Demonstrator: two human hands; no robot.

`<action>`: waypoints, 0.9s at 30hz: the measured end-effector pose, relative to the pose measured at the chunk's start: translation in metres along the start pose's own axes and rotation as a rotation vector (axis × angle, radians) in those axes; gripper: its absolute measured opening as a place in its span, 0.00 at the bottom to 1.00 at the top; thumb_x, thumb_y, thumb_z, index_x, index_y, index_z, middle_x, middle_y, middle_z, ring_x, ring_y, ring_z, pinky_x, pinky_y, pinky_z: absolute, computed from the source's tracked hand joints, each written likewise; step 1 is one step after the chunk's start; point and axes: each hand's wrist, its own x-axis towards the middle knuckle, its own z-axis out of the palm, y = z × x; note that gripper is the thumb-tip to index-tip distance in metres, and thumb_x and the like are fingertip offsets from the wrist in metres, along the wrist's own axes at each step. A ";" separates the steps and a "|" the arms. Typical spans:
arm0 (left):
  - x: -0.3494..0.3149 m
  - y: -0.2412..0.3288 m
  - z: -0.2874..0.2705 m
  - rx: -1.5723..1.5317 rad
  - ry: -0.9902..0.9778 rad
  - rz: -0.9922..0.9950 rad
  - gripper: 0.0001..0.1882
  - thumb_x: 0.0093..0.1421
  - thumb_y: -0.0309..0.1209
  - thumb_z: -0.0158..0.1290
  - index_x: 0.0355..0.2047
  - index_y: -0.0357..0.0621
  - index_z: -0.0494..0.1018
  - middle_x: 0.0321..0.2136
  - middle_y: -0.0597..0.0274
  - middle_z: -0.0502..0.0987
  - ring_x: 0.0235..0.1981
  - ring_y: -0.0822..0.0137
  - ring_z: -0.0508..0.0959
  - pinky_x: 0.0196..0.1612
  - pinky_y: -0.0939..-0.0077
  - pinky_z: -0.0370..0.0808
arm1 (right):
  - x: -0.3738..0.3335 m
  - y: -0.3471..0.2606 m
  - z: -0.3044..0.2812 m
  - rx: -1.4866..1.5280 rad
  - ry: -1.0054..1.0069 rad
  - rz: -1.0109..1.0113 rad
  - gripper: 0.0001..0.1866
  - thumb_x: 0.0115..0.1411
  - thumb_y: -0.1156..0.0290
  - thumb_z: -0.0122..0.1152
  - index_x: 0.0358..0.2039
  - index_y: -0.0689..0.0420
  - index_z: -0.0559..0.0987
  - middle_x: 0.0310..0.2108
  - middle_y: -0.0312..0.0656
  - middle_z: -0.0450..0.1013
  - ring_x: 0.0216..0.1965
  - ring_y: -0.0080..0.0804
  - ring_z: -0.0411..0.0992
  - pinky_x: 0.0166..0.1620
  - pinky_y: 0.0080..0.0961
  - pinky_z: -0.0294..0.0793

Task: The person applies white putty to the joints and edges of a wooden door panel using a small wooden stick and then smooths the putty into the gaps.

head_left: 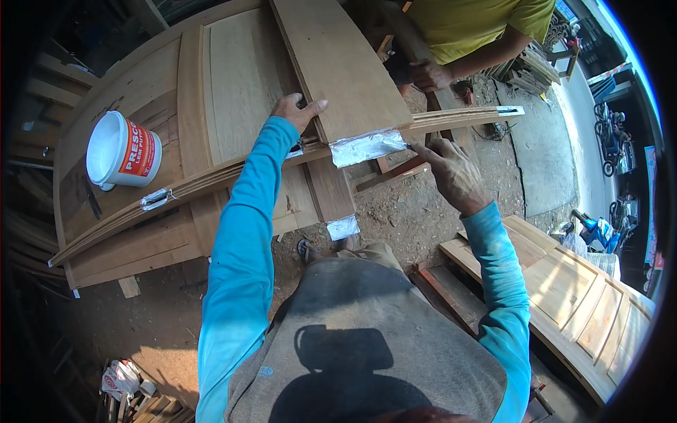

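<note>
A long wooden board (345, 63) lies across the stacked door panels, its near end (368, 146) coated in white, putty-like material. My left hand (297, 113) grips the board's left edge, thumb on top. At the right corner of the white end is my right hand (455, 173), index finger stretched toward it and the other fingers curled. Whatever it may hold is hidden by the fingers. Beneath the board runs a bundle of thin wooden strips (451, 118), with white patches on it. A lower board end (343, 227) is also white.
An open white bucket (144, 158) with a red label stands on the wooden door panel (233, 77) at left. Across the work, another person's hand (430, 75) rests on a wooden piece. A panelled door (564, 282) lies at right. Motorcycles (612, 137) stand beyond.
</note>
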 end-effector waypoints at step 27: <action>-0.021 0.002 0.000 -0.281 0.080 -0.015 0.37 0.63 0.46 0.69 0.61 0.28 0.75 0.51 0.43 0.85 0.53 0.57 0.84 0.58 0.65 0.79 | 0.023 0.087 -0.006 -0.028 0.030 -0.422 0.25 0.64 0.67 0.60 0.62 0.50 0.77 0.49 0.46 0.72 0.55 0.46 0.74 0.59 0.44 0.76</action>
